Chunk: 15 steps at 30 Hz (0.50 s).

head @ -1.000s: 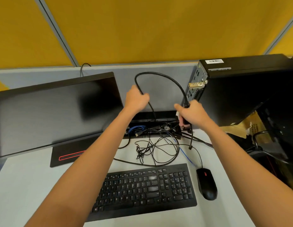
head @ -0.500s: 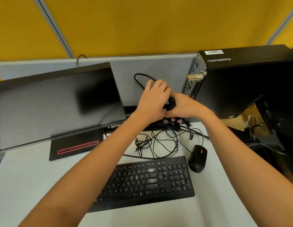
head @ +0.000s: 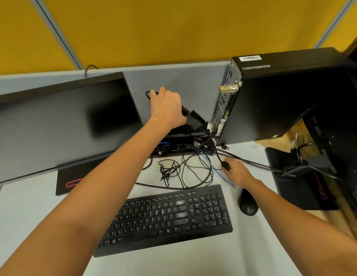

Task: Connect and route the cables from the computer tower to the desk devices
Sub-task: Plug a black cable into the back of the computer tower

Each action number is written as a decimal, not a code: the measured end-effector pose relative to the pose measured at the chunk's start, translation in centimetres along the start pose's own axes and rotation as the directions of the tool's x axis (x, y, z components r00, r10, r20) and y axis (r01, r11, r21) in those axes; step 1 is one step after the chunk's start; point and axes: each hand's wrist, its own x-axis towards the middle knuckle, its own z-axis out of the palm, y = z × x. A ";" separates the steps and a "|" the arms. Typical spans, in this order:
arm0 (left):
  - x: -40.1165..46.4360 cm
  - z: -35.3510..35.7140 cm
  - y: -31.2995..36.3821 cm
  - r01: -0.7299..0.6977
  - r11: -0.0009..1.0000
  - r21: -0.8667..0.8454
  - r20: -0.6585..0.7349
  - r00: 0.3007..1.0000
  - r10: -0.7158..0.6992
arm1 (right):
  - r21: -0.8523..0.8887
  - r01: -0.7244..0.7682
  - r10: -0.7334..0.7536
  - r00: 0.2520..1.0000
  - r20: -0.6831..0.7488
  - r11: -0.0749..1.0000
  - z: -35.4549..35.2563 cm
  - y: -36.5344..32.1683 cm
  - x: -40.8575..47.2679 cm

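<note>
The left hand (head: 167, 107) is curled round a thick black cable (head: 148, 94) just left of the computer tower (head: 277, 100), with a boxy black connector (head: 194, 121) jutting from under the wrist toward the tower's rear panel. The right hand (head: 236, 172) pinches a small black plug (head: 226, 165) low in front of the tower, beside a blue cable (head: 219, 172) and a tangle of thin cables (head: 185, 168) on the surface (head: 34, 212) — between the tower and the keyboard (head: 165, 216). To do this step well, the person should probably lift the plug free of the tangle first, check its shape against the rear ports, and push it straight in. The mouse (head: 247, 203) sits near the tower's front.
</note>
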 end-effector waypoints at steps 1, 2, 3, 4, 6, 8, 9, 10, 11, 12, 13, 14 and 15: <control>-0.1 0.2 -0.2 0.029 1.000 -0.001 0.008 1.000 -0.029 | -0.043 -0.006 0.006 1.000 0.011 0.999 -0.3 -0.4 -0.1; -0.2 0.4 -0.4 0.062 0.998 -0.012 0.020 0.998 -0.062 | -0.109 -0.009 0.012 1.000 0.027 0.994 -1.0 -1.0 -0.1; -0.2 0.5 -0.8 0.097 0.995 -0.019 0.044 0.994 -0.096 | -0.179 -0.007 0.013 0.999 0.030 0.984 -1.9 -1.8 0.0; -0.3 0.7 -1.1 0.125 0.992 0.004 0.090 0.988 -0.125 | -0.218 -0.010 0.016 1.000 0.023 0.976 -2.9 -2.6 0.2; -0.6 1.3 -2.0 0.085 0.985 0.151 0.162 0.981 -0.109 | -0.185 -0.016 0.012 1.000 -0.019 0.983 -5.2 -4.6 0.3; -1.0 1.9 -2.7 -0.060 0.973 0.225 0.225 0.974 0.008 | -0.158 -0.021 0.008 0.996 -0.084 0.987 -7.2 -6.6 0.4; -1.3 2.1 -2.8 -0.136 0.977 0.167 0.253 0.963 0.091 | -0.179 -0.016 -0.004 0.994 -0.113 0.984 -8.2 -7.7 0.4; -1.7 2.4 -2.7 -0.189 0.979 0.075 0.283 0.946 0.161 | -0.200 -0.009 -0.018 0.991 -0.133 0.980 -9.1 -8.7 0.4; -2.1 2.6 -2.4 -0.215 0.977 0.007 0.298 0.933 0.204 | -0.191 0.000 -0.028 0.989 -0.144 0.982 -9.8 -9.5 0.4; -2.7 2.8 -2.2 -0.221 0.975 -0.021 0.297 0.930 0.218 | -0.105 0.018 -0.033 0.989 -0.146 0.994 -10.4 -10.3 0.5; -3.1 3.3 -2.1 -0.204 0.979 -0.030 0.294 0.934 0.204 | 0.071 0.028 -0.018 0.990 -0.139 0.997 -10.9 -11.0 0.5; -3.4 3.8 -2.0 -0.154 0.987 -0.048 0.303 0.939 0.162 | 0.299 0.020 0.014 0.993 -0.114 0.954 -11.3 -11.6 0.5; -3.5 4.4 -2.2 -0.087 0.993 -0.080 0.324 0.940 0.109 | 0.516 0.000 0.045 0.996 -0.075 0.856 -11.6 -12.1 0.3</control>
